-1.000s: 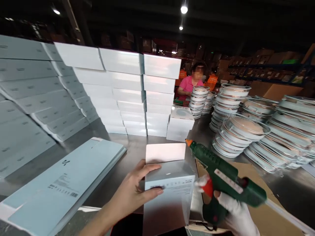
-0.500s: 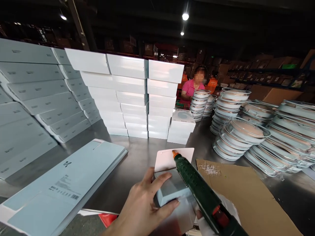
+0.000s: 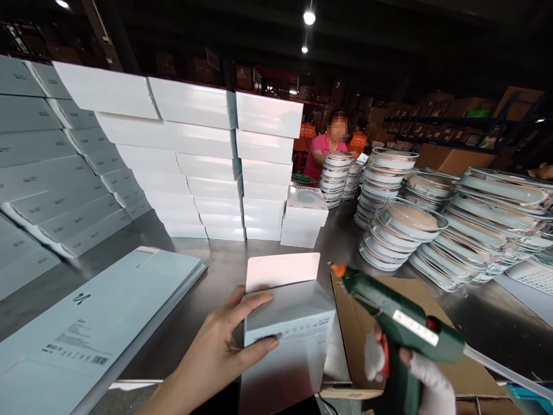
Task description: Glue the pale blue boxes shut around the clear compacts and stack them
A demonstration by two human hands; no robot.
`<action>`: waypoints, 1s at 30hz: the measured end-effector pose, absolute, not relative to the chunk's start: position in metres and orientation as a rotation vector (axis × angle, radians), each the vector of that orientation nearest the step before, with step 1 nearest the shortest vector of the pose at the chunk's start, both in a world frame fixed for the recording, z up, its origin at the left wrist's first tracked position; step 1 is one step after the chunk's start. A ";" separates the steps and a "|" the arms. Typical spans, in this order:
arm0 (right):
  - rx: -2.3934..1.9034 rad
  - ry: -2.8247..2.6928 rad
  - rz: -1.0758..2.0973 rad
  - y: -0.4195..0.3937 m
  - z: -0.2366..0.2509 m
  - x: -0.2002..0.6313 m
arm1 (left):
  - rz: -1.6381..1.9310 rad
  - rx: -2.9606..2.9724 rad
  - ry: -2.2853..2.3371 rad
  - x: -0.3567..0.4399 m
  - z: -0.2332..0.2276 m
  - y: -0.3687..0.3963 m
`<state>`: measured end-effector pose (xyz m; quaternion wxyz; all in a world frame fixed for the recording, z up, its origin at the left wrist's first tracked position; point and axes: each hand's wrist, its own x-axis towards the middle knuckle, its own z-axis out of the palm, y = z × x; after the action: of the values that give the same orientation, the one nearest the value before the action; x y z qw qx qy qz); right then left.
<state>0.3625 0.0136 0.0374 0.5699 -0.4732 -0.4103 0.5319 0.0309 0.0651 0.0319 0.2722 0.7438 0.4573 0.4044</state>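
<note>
My bare left hand [image 3: 220,353] grips the left side of a pale blue-grey carton [image 3: 288,334] standing on the steel table, thumb on its front face. The carton's white end flap [image 3: 283,271] lies open, pointing away from me. My right hand [image 3: 425,383], in a white glove, holds a green hot glue gun [image 3: 391,320] by its grip, a finger near the red trigger. The orange nozzle [image 3: 336,269] hovers just right of the open flap, apart from it.
Flat blue carton blanks [image 3: 95,317] lie stacked at the left. Tall piles of white boxes [image 3: 203,161] fill the back and left. Stacks of round lidded dishes [image 3: 401,230] crowd the right. Brown cardboard [image 3: 358,323] lies under the gun. A person in pink [image 3: 326,147] works beyond.
The glue gun has swung off the flap to the right and the carton has tipped back upright under my left hand.
</note>
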 end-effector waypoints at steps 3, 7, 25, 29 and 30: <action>-1.174 -0.499 1.329 0.030 0.033 0.384 | 1.118 2.099 1.130 0.014 0.022 0.078; -1.547 -0.438 1.190 0.041 0.019 0.427 | 1.020 2.165 0.859 -0.002 0.025 0.086; -0.791 -2.139 0.515 0.034 0.040 0.304 | 1.582 1.957 0.335 0.018 -0.002 0.081; -0.775 -2.226 0.334 0.034 0.051 0.292 | 1.302 2.233 0.479 0.009 0.019 0.076; -0.779 -2.235 0.300 0.034 0.053 0.290 | 1.237 2.300 0.528 0.006 0.025 0.075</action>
<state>0.2900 0.0337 0.0530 0.3690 -0.3034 -0.8707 0.1167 0.0062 0.0754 0.0253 0.2365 0.8388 0.1924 0.4511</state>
